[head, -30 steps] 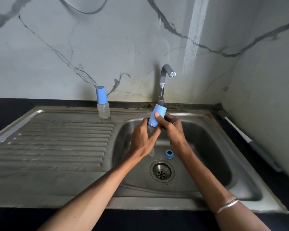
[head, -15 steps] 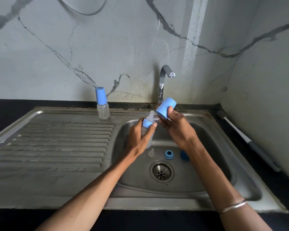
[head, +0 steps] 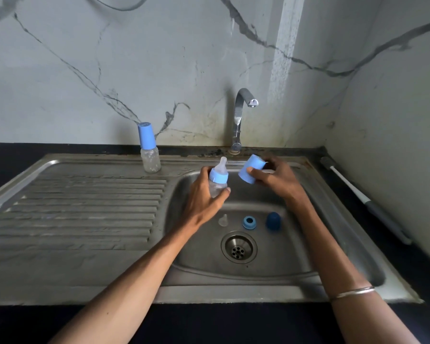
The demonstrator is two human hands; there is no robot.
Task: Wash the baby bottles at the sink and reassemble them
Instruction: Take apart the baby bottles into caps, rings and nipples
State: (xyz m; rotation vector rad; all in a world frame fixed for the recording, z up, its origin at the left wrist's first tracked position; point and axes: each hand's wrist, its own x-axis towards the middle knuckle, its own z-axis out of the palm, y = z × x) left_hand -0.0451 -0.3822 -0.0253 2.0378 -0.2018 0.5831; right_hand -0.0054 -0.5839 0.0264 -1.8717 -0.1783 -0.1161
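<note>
left hand (head: 204, 194) grips clear bottle (head: 217, 181), teat up, above sink (head: 296, 269) | right hand (head: 276, 180) pinches light-blue cap (head: 250, 172) just beside it | loose teat (head: 223, 220), ring (head: 249, 222), dark cap (head: 273, 220) behind drain (head: 238, 247) | capped bottle (head: 148, 150) left of tap (head: 241, 117)

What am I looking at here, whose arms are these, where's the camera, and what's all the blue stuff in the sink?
No machine: a person wears a camera on the head, looking down at their own arms over a steel sink. The left hand grips a small baby bottle with its teat on. The right hand holds that bottle's light blue cap. In the basin lie a loose clear teat, a blue ring and a dark blue cap. A second, capped bottle stands on the drainboard.
</note>
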